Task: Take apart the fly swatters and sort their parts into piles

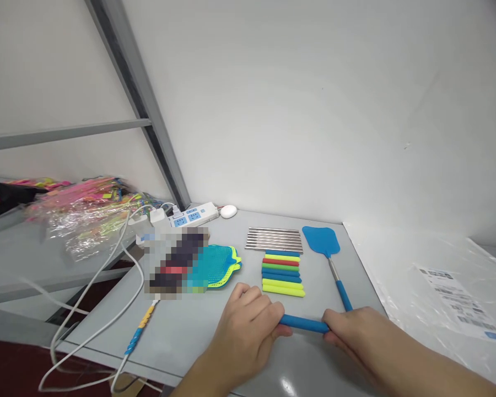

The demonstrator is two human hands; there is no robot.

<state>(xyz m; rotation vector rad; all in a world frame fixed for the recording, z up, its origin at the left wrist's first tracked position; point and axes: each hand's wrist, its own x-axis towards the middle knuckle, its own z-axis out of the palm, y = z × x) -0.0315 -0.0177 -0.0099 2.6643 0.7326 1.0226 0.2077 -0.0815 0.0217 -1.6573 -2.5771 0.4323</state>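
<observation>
My left hand (254,320) is closed round the left end of a blue foam handle grip (303,323), held level above the grey table (182,325). My right hand (353,333) pinches the grip's other end. Just beyond my right hand lies a blue fly swatter (321,240) with a metal rod and blue handle; the handle's near end is hidden behind that hand. Several loose foam grips (281,268) in yellow, blue, red and green lie in a column ahead. Behind them is a row of metal rods (274,239). Teal and yellow mesh swatter heads (219,266) are stacked to the left.
A power strip (194,214) and a white round device (228,211) sit by the wall. White cables (136,264) loop over the left edge. Plastic-wrapped goods (95,207) fill a shelf at left. A clear plastic bag (434,286) lies at right.
</observation>
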